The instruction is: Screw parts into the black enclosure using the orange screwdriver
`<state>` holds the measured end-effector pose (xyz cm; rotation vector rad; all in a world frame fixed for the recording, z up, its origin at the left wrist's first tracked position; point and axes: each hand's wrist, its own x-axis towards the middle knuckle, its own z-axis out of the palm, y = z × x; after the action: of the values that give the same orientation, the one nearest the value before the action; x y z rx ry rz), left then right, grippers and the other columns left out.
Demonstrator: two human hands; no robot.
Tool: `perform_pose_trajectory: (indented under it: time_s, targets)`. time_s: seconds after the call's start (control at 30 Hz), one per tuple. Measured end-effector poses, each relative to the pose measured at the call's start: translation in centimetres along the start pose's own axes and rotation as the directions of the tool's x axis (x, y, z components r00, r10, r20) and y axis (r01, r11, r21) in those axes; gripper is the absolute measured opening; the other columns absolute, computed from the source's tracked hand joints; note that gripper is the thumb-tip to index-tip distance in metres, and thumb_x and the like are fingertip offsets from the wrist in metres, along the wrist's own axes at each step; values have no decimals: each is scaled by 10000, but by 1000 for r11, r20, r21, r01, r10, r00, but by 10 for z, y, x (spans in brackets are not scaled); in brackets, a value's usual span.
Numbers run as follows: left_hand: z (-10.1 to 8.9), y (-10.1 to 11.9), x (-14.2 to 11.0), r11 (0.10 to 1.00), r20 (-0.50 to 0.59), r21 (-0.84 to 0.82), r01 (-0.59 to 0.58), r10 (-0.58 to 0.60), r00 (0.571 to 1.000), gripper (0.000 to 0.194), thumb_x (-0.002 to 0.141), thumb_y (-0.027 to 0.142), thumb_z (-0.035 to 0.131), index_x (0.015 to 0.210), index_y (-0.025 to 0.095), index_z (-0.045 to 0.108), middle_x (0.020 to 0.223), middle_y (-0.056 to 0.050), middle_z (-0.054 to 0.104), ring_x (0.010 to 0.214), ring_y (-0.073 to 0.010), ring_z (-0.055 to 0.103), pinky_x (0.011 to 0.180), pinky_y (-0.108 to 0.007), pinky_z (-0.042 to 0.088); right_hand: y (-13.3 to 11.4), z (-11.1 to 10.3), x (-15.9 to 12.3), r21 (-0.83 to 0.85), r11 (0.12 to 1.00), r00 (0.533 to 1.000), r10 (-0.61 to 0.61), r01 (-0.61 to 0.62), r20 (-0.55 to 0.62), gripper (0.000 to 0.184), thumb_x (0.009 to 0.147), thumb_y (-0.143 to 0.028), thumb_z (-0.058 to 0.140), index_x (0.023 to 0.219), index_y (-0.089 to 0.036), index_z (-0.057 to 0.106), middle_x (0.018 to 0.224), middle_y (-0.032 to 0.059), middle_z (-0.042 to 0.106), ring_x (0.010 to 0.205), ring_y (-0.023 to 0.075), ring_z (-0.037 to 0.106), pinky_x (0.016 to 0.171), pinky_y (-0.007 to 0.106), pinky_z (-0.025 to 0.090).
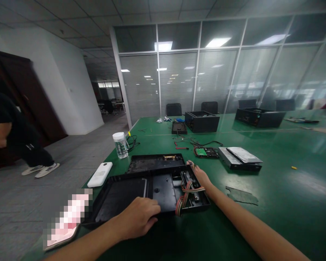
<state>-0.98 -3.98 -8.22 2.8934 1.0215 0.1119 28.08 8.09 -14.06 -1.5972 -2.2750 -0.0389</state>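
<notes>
A shallow black electronics casing (163, 197) lies before me on the green table, with striped ribbon cables (182, 201) looped over its right end. My left hand (138, 216) is closed over the casing's front edge, thumb below and fingers on top. At the far right corner, my right hand (199, 176) has its fingers drawn together; something small and dark shows at the fingertips, but its kind is unclear. Part of that hand is hidden by the casing. Just behind lies a second flat black panel (149, 164) with a brass-coloured strip on it.
Left sit a water bottle (121, 145), a white power-bank-like device (100, 174) and a pixelated phone-like object (67, 221). Right are a green circuit board (205, 152), a flat box (240, 159) and a dark scrap (241, 195). Black cases (202, 122) stand farther back. A person (13, 130) walks at left.
</notes>
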Motion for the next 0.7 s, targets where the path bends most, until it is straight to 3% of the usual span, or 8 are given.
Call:
perform_pose_trajectory:
  time_s: [0.13,0.23,0.33,0.47,0.53,0.63,0.7]
  targets:
    - [7,-5,-5,999,47,-31,-10,11,999,80,775,180,574,808,202,505,851,11,592,789,-158,568,668,-242,396,49,6,-7,-297,943,984,171,-150,46,455,824,-77,356,1265,-158,436,1381,168,344,1035,239,537,813,345,449]
    - [13,-7,-7,998,91,-60,-31,36,995,74,774,181,577,814,198,517,853,9,604,806,-163,577,696,-244,410,89,2,-14,-348,896,943,323,-277,81,321,835,-128,402,1122,-150,544,1272,183,457,984,259,568,777,359,443]
    - [15,-11,-4,998,133,-55,-22,30,991,79,758,194,600,820,205,553,843,4,621,800,-170,589,683,-245,418,113,-2,-13,-228,899,912,401,-374,86,226,843,-218,444,995,-140,591,1064,171,585,910,258,598,731,327,429]
    - [5,-30,12,996,255,-91,24,0,967,205,708,378,672,841,228,624,778,7,646,726,-175,601,613,-233,418,103,0,-2,-101,928,924,369,-360,102,335,890,-372,358,841,-170,621,844,104,657,783,204,621,649,248,406]
    - [-3,-49,27,993,237,-107,56,-29,971,323,718,510,622,862,222,640,777,-4,651,710,-174,600,618,-236,423,87,4,1,39,960,956,273,-279,108,404,896,-426,312,793,-182,617,769,71,658,718,182,612,626,236,396]
    - [-4,-82,56,989,-82,16,147,-145,986,378,824,481,502,1039,183,594,1032,-76,618,954,-215,564,811,-285,416,63,11,1,245,968,995,41,-62,89,366,883,-428,339,815,-190,608,780,42,644,715,170,583,654,242,389]
    - [4,-102,73,976,-148,89,201,-186,971,423,808,436,544,1132,164,541,1135,-111,570,1052,-236,521,877,-305,397,53,14,-1,259,966,995,-36,12,90,316,869,-395,376,816,-186,606,807,42,633,743,169,568,686,250,384]
